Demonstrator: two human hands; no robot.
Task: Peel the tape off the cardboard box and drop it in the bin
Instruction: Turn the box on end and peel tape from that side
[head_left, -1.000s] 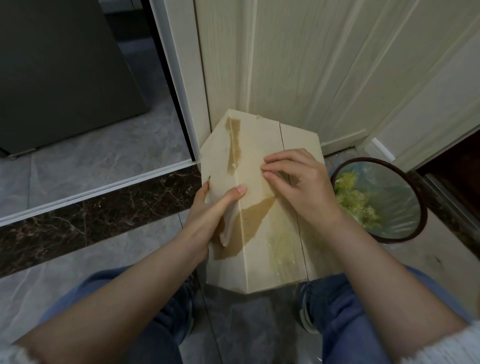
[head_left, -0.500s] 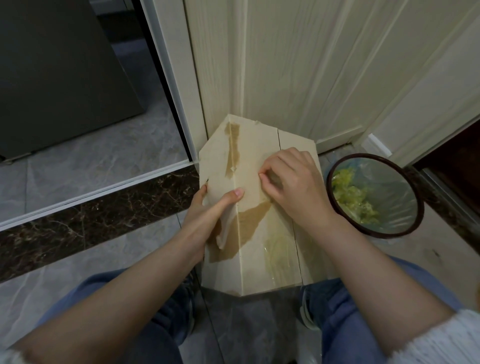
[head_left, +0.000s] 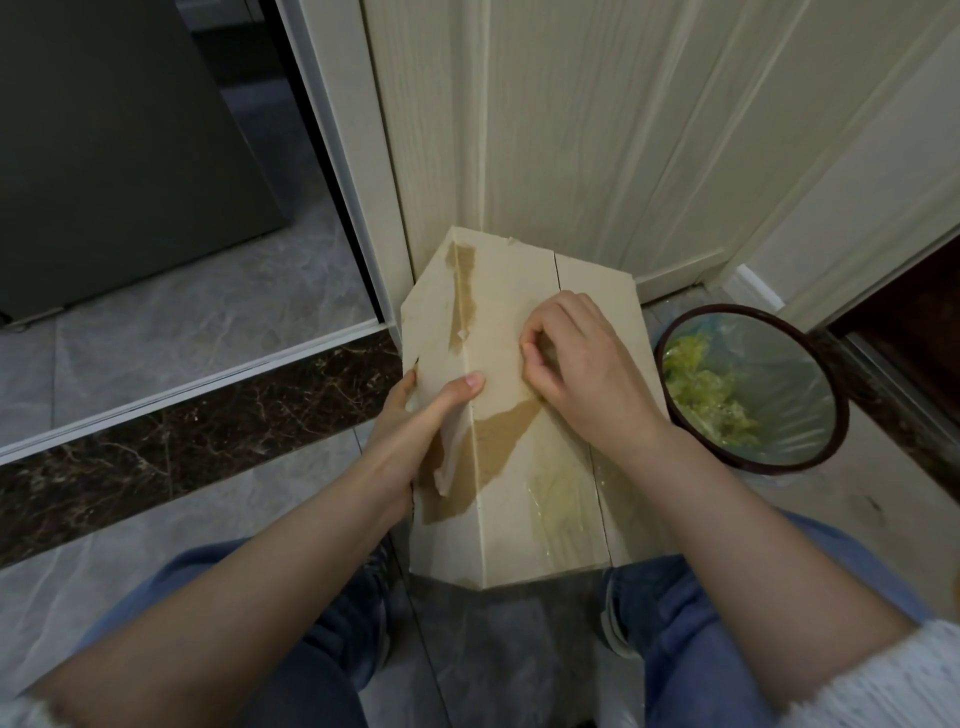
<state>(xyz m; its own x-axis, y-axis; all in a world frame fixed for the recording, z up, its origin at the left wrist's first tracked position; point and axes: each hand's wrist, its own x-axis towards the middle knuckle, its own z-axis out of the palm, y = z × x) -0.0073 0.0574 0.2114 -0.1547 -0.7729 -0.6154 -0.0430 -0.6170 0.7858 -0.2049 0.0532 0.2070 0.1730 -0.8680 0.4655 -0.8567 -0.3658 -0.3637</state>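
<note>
Home, prob a hallway by a doorway: grey marble-look floor tiles (head_left: 182, 322) w/ dark stone threshold (head_left: 182, 415), cream wood-grain door (head_left: 597, 130) & frame, small lined bin (head_left: 831, 415) w/ food scraps in it, big dark appliance (head_left: 104, 156) in next room

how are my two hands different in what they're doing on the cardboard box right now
The left hand wraps the edge of the cardboard box, thumb flat on its face, a steadying grip. The right hand sits on top near the middle seam, fingers curled, fingertips picking at the surface. The left hand lies by the brown torn patch; the right hand lies nearer the bin. Both touch the box.
</note>
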